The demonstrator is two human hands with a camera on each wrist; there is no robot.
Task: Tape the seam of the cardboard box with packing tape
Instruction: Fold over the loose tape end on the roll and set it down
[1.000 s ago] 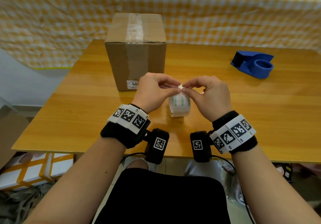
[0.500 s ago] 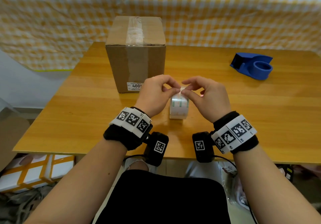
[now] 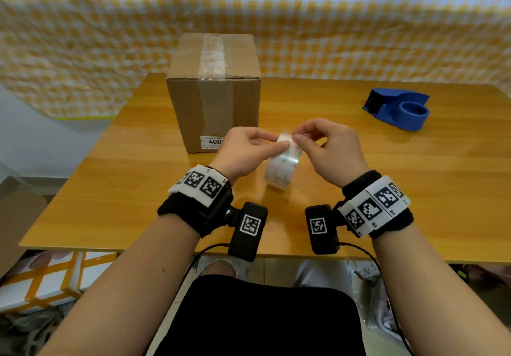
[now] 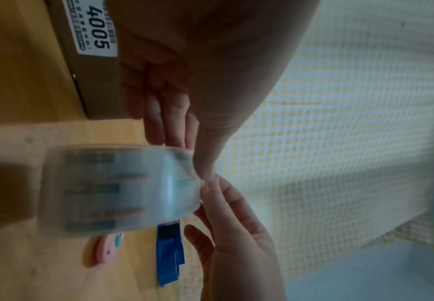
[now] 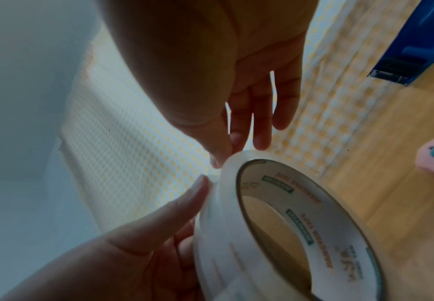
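Left hand (image 3: pixel 243 152) grips the tape roll (image 3: pixel 282 165), thumb on the top rim, fingers curled behind. Right hand (image 3: pixel 329 151) pinches at the roll's top edge with thumb and forefinger; can't tell whether a free tape end is caught. Roll is clear glossy film on a printed core, standing on edge on the wooden table (image 3: pixel 387 184). Cardboard box (image 3: pixel 214 98) sits just behind, top seam under wrinkled clear tape, label partly hidden by the left hand. Blue plastic dispenser (image 3: pixel 398 108) well apart, right. Roll blurred in left wrist view.

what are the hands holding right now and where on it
Both hold the clear packing tape roll at its top rim: left hand and right hand pinch with fingertips, seemingly at the loose end.
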